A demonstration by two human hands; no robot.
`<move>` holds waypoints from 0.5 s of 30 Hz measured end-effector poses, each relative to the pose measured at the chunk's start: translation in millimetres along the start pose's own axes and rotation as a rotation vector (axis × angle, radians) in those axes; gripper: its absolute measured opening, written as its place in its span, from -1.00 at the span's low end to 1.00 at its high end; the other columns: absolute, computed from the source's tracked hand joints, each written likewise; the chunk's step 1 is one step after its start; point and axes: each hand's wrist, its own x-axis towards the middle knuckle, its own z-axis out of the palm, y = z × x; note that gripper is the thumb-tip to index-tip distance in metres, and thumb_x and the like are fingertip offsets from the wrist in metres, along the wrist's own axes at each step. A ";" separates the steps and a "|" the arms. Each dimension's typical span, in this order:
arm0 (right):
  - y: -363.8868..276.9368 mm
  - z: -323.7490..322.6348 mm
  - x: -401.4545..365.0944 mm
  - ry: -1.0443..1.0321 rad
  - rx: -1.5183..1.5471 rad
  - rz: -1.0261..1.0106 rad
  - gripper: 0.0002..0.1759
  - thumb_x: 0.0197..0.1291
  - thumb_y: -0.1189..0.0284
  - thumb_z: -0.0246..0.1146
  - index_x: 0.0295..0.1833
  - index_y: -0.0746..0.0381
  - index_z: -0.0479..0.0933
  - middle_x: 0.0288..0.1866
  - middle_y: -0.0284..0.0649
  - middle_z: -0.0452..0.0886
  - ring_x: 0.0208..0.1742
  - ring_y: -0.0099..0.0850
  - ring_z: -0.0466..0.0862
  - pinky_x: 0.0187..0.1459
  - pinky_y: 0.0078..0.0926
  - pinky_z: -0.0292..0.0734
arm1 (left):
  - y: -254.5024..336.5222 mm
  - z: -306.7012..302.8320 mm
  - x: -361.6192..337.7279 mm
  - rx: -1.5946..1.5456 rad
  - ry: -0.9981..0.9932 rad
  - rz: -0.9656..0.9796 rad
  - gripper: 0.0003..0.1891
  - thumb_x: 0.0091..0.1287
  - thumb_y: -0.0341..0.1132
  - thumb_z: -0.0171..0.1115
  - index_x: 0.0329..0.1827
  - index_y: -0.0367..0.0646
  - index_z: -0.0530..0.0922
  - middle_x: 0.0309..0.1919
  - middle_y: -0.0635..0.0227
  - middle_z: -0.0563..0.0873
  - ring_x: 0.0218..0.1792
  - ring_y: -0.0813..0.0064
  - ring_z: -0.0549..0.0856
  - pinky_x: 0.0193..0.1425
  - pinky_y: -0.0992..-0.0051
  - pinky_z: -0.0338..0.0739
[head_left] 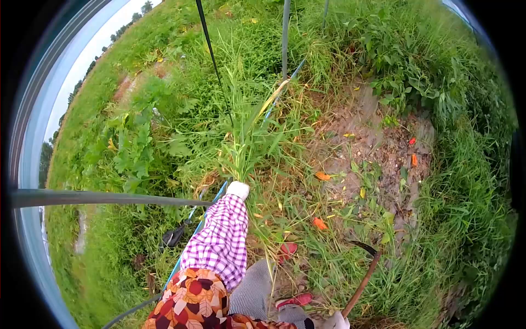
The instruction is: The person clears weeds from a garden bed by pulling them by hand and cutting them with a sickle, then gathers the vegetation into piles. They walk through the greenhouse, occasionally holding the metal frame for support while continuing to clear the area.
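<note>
My left hand [238,190], in a white glove below a purple checked sleeve [219,236], is closed around a bunch of long green grass [241,148]. The blades fan out upward from the fist, with a few dry yellow ones among them. At the bottom edge, my right hand [335,320], also gloved, is partly cut off by the frame. It grips the wooden handle [362,285] of a sickle, whose short curved dark blade [364,247] points left over cut grass, apart from the bunch.
Bare soil [367,142] with scattered orange and red bits lies ahead to the right. A grey pole [109,198] crosses from the left, and an upright pole [285,41] stands ahead. Blue piping [282,90] runs through the weeds. My red shoes [295,300] stand in the grass.
</note>
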 end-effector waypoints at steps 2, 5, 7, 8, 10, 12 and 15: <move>-2.9 -14.4 -6.4 -0.023 0.115 0.060 -0.77 0.40 0.24 0.14 -0.31 0.08 0.45 -0.66 -0.51 0.28 -0.72 -0.58 0.25 -0.69 -0.53 0.12 | 10.4 -17.1 -22.8 -0.049 0.106 -0.016 -0.80 0.19 -0.35 0.11 -0.38 -0.15 0.73 -0.34 0.13 0.77 -0.23 0.18 0.76 -0.10 0.29 0.64; -10.4 -35.4 -16.3 -0.030 0.150 0.060 -0.76 0.40 0.22 0.13 -0.33 0.06 0.44 -0.66 -0.52 0.27 -0.71 -0.58 0.25 -0.68 -0.53 0.12 | 25.1 -41.1 -50.3 -0.108 0.128 -0.054 -0.80 0.20 -0.33 0.11 -0.38 -0.15 0.72 -0.35 0.13 0.77 -0.23 0.17 0.76 -0.11 0.27 0.64; -13.2 -47.0 -22.7 -0.030 0.154 0.052 -0.75 0.41 0.20 0.12 -0.34 0.05 0.43 -0.66 -0.52 0.27 -0.70 -0.57 0.25 -0.67 -0.53 0.12 | 38.2 -52.2 -71.9 -0.105 0.142 -0.067 -0.81 0.20 -0.34 0.13 -0.36 -0.15 0.72 -0.31 0.13 0.77 -0.21 0.17 0.76 -0.10 0.26 0.64; -14.3 -52.9 -25.6 -0.033 0.156 0.050 -0.74 0.41 0.20 0.12 -0.35 0.04 0.43 -0.66 -0.52 0.26 -0.70 -0.57 0.25 -0.67 -0.53 0.12 | 44.3 -51.0 -80.0 -0.125 0.172 -0.086 -0.83 0.21 -0.37 0.14 -0.34 -0.14 0.72 -0.28 0.13 0.77 -0.19 0.18 0.76 -0.09 0.27 0.64; -18.1 -61.5 -29.4 -0.042 0.161 0.043 -0.73 0.41 0.19 0.12 -0.36 0.03 0.42 -0.67 -0.52 0.26 -0.69 -0.57 0.25 -0.66 -0.52 0.12 | 54.3 -67.2 -96.0 -0.125 0.155 -0.089 -0.84 0.21 -0.39 0.15 -0.32 -0.13 0.71 -0.28 0.14 0.76 -0.16 0.17 0.74 -0.05 0.28 0.62; -20.4 -67.4 -34.4 -0.039 0.167 0.034 -0.72 0.41 0.17 0.11 -0.37 0.02 0.41 -0.67 -0.52 0.26 -0.68 -0.57 0.26 -0.66 -0.52 0.12 | 75.0 -88.1 -125.3 -0.148 0.233 -0.067 -0.87 0.18 -0.40 0.16 -0.33 -0.13 0.69 -0.31 0.14 0.75 -0.19 0.16 0.73 -0.06 0.26 0.59; -23.9 -71.5 -38.9 -0.064 0.153 0.036 -0.71 0.41 0.16 0.11 -0.38 0.01 0.41 -0.67 -0.52 0.25 -0.68 -0.56 0.26 -0.65 -0.52 0.12 | 123.6 -106.1 -164.7 -0.310 0.449 0.050 -0.91 0.16 -0.43 0.14 -0.36 -0.19 0.62 -0.43 0.12 0.71 -0.33 0.14 0.73 -0.19 0.26 0.60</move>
